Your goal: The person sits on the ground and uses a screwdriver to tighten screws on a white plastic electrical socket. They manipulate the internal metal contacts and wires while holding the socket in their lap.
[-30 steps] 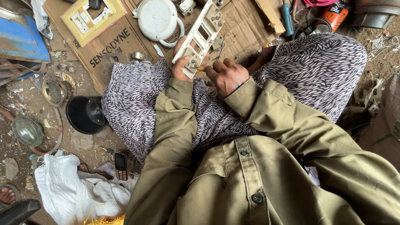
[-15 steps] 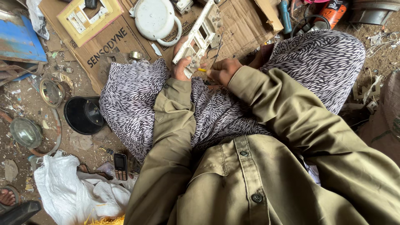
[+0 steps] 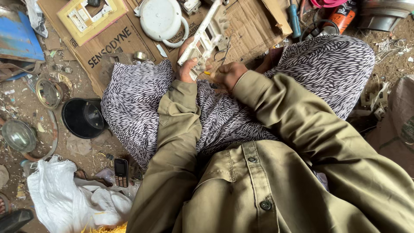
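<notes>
White moulded plastic forms the long switch-plate frame [image 3: 206,36] that I hold over the lap, tilted with its far end toward the flattened brown cardboard sheet [image 3: 246,26] on the ground. My left hand [image 3: 189,64] is closed around the lower end of the frame, thumb across the front face. My right hand [image 3: 230,74] is curled into a near fist just beside it and pinches a small yellow-handled tool [image 3: 208,73], whose tip meets the frame's lower end; most of the tool is hidden by the fingers, so I cannot tell its kind.

Risk points, as I judge them:

1. The frame is gripped at one end only. Pressure from the tool may lever the free end and twist it out of the grip.
2. The tool tip sits close to the left thumb. A slip off the plastic would drive it into that hand.
3. Thin dark wires [image 3: 225,49] hang from the frame. A snag on them could pull a connection loose.
4. Any small part released may drop into the patterned black-and-white fabric [image 3: 142,103] over the knees, or onto the littered dirt floor [image 3: 26,108].
</notes>
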